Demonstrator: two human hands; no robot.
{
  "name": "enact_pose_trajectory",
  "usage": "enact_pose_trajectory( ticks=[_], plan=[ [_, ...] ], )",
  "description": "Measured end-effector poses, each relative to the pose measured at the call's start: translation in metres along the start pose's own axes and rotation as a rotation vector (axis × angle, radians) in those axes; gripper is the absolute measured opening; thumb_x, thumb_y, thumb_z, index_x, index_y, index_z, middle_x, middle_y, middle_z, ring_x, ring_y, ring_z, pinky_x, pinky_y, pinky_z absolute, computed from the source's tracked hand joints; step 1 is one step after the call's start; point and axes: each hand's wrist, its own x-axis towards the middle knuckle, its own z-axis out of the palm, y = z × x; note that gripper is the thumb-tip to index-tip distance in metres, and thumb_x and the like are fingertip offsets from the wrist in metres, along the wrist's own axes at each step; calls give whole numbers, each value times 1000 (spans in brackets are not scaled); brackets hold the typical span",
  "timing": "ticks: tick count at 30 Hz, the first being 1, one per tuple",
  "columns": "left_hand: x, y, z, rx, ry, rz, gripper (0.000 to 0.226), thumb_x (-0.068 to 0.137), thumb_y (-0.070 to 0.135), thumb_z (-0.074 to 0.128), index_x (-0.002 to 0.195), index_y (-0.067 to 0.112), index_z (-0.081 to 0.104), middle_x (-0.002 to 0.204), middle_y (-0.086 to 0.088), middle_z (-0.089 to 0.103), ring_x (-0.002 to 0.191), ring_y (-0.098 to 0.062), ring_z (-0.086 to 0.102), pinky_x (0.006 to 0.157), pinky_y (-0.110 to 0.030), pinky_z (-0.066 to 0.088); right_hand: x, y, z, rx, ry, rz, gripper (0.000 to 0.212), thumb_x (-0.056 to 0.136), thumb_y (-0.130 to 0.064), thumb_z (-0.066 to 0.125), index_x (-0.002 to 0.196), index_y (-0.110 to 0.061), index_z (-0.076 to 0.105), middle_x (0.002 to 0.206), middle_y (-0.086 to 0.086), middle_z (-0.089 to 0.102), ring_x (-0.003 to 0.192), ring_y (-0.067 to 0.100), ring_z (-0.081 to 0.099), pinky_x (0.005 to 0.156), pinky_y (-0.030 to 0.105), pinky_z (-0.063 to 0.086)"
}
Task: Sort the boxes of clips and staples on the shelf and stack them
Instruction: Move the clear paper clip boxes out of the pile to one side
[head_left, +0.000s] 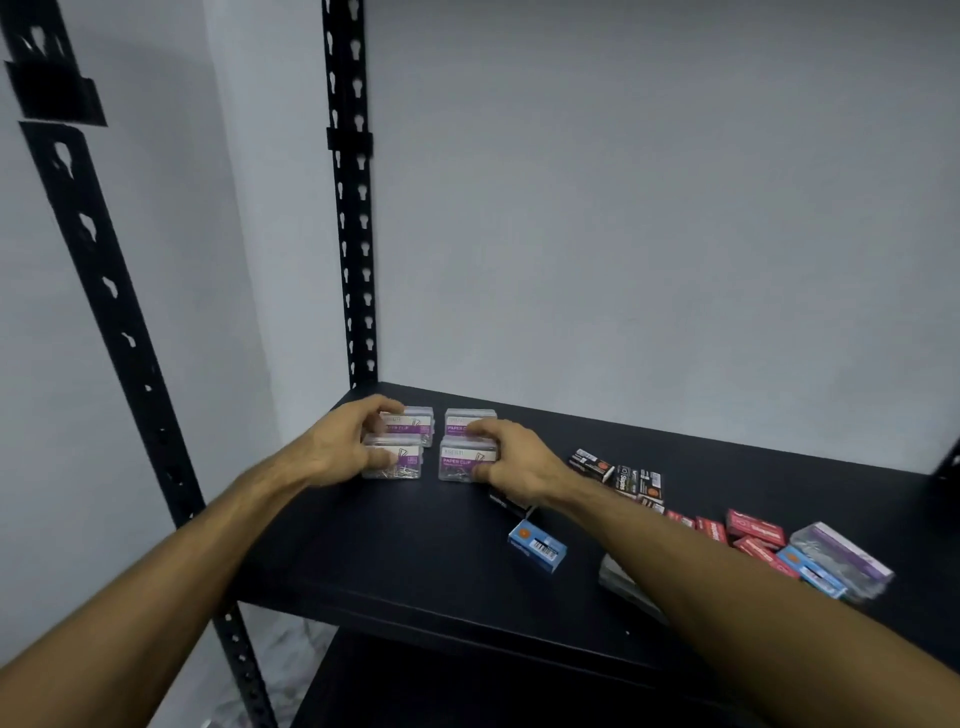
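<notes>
Four clear plastic paper-clip boxes with purple labels (431, 441) sit in a two-by-two block near the back left corner of the black metal shelf (415, 561). The left hand (345, 441) curls its fingers and thumb around the two boxes on the left; the right hand (511, 457) grips the two on the right in the same way. A small blue staple box (536, 545) lies alone towards the front. To the right lie black staple boxes (618, 475), red staple boxes (748, 532) and another clear clip box (844, 558), loosely scattered.
</notes>
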Motion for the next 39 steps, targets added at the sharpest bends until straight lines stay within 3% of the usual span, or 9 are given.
enact_pose_trajectory(
  ticks=[3,5,9,18,22,26,31,35,39],
  plan=[
    [-4,9,-13,47,104,28,52,82,21,78,124,37,52,107,6,58,97,-11,60,85,-24,50,3,-4,-9,0,31,-23,61,88,-13,72,143,-14,47,118,-1,60,96,9,61,83,20,52],
    [-7,16,-23,88,204,56,50,84,25,76,129,31,55,112,5,57,102,-13,58,86,-25,48,6,-11,-17,-12,52,-53,56,90,-14,70,141,-12,48,107,-6,61,87,6,59,73,14,46],
    [-10,46,-23,36,321,139,46,85,25,75,127,31,57,116,3,55,102,-13,57,91,-30,49,-9,-9,-35,-26,100,-46,47,91,-18,67,136,-14,54,119,-1,57,104,12,54,87,23,44],
    [6,143,62,-148,-15,281,34,82,27,78,113,34,66,101,2,66,95,-15,65,90,-37,54,-81,40,-94,-28,235,74,33,95,-21,63,127,-14,61,119,1,64,105,15,61,81,23,48],
    [7,167,98,-56,-258,300,47,80,39,78,124,35,60,106,8,63,96,-9,60,78,-24,48,-114,63,-114,-46,294,131,29,95,-21,62,124,-14,63,117,0,65,105,15,61,85,26,47],
    [6,178,117,167,-527,300,64,75,46,79,133,38,54,118,11,57,97,-5,56,85,-28,45,-146,94,-131,-69,353,212,30,96,-20,62,124,-10,63,121,2,64,106,13,59,88,26,47],
    [2,188,132,261,-602,321,53,79,32,79,128,34,58,115,9,54,87,-4,53,78,-22,41,-167,132,-145,-147,455,353,29,97,-18,62,124,-9,63,122,3,63,100,12,58,84,27,48],
    [-3,197,134,274,-610,326,43,82,28,77,122,25,61,102,13,50,86,-4,52,67,-17,38,-171,153,-150,-237,513,529,36,92,-27,63,126,-14,63,128,6,59,107,21,61,90,41,55],
    [-3,197,135,241,-598,295,42,80,29,79,117,25,59,105,6,55,88,-7,55,67,-18,40,-175,161,-151,-273,366,684,44,88,-44,56,123,-19,63,120,6,67,107,23,62,91,44,55]
  ],
)
